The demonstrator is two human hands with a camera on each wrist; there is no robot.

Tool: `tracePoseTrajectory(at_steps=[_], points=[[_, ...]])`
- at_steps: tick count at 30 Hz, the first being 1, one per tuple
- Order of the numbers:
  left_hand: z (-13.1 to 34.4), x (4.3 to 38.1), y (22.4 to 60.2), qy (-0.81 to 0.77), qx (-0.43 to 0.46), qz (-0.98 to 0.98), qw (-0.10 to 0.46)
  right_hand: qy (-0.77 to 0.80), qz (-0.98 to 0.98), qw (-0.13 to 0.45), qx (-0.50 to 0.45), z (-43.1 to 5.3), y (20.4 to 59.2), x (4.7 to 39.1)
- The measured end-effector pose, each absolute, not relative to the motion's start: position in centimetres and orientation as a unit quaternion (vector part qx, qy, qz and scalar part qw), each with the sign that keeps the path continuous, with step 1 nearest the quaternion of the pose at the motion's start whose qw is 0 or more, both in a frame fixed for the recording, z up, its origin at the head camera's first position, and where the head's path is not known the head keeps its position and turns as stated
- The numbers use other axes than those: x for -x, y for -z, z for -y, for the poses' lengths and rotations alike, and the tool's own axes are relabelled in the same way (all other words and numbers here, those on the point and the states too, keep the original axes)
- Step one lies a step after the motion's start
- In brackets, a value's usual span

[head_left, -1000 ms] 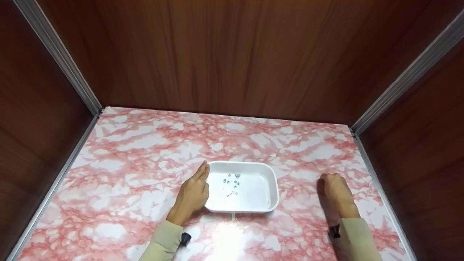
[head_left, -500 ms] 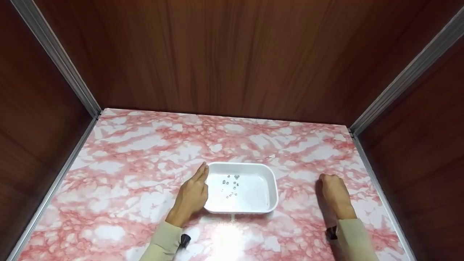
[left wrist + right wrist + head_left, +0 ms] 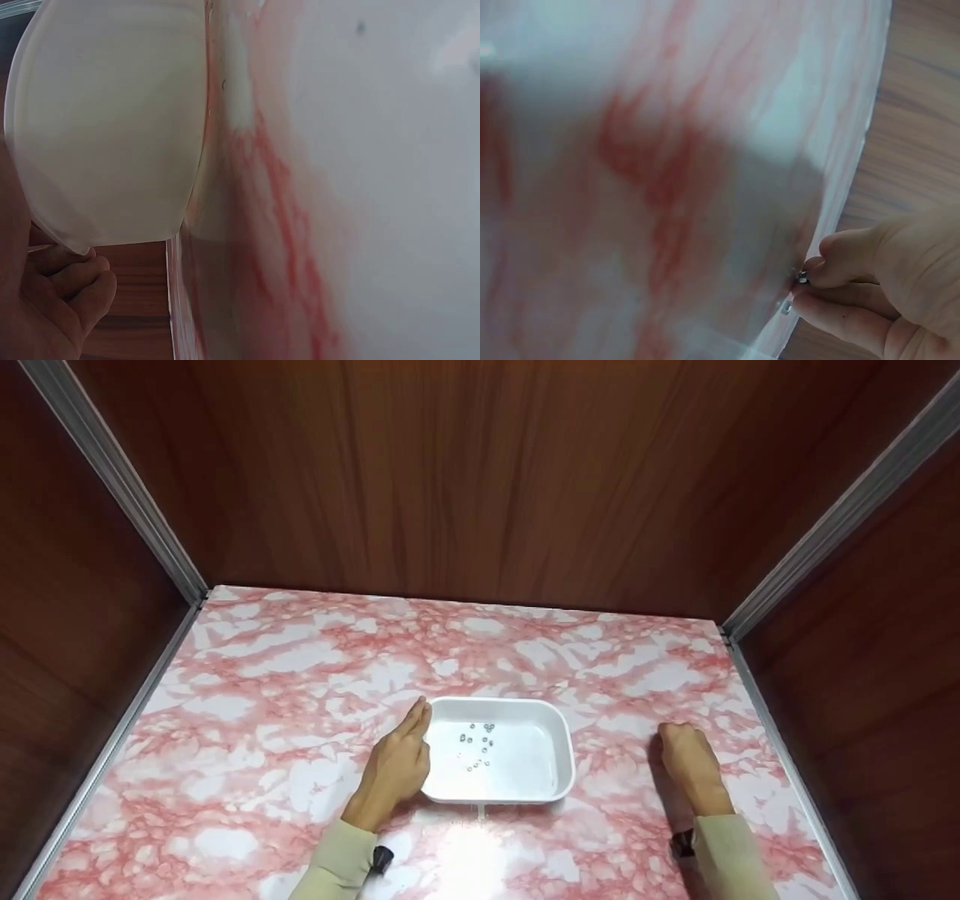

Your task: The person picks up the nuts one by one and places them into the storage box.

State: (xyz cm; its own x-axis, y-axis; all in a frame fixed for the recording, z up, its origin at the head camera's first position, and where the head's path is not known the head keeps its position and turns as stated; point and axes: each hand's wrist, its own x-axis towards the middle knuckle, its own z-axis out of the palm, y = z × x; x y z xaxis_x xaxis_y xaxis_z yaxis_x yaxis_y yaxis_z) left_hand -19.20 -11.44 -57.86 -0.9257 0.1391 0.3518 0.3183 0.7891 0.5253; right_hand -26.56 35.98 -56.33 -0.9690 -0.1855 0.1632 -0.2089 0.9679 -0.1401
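A white rectangular tray [image 3: 525, 761] sits near the middle of the red-and-white marbled table, with several small metal nuts [image 3: 484, 740] scattered over the left part of its floor. My left hand [image 3: 397, 765] holds the tray's left side; in the left wrist view its fingers [image 3: 88, 296] bend under the rim. Well to the right of the tray, my right hand [image 3: 690, 761] is low at the table. In the right wrist view its thumb and fingers pinch a small metal nut [image 3: 803, 277]. A second shiny metal piece [image 3: 786, 307] shows just below those fingertips.
Dark wood-grain panels enclose the table at the back [image 3: 465, 487], left and right, joined by grey metal corner strips [image 3: 120, 472]. Marbled table surface [image 3: 611, 735] lies between the tray and my right hand. A bright glare [image 3: 472, 859] falls in front of the tray.
The head view has shifted slightly. My right hand and forearm have edged a little to the left, while my left hand stays on the tray.
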Motion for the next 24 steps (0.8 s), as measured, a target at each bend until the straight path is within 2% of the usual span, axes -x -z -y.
tracePoseTrajectory(at_steps=[5,10,14,20,24], points=[[11.5,19.2,58.0,0.297,0.119,0.936,0.148,-0.146,0.981,0.097,-0.089,-35.2,55.7,26.3],[11.6,19.2,58.0,0.296,0.11,0.938,0.143,-0.271,0.957,0.09,-0.058,-33.7,54.3,25.9],[11.6,19.2,58.0,0.3,0.109,0.937,0.144,-0.329,0.942,0.055,-0.027,-32.5,53.0,25.9],[11.6,19.1,58.0,0.315,0.115,0.933,0.129,-0.481,0.876,-0.045,0.01,-30.7,51.7,26.1],[11.5,19.1,57.9,0.317,0.115,0.933,0.128,-0.564,0.82,-0.09,0.011,-29.6,51.0,26.2]])
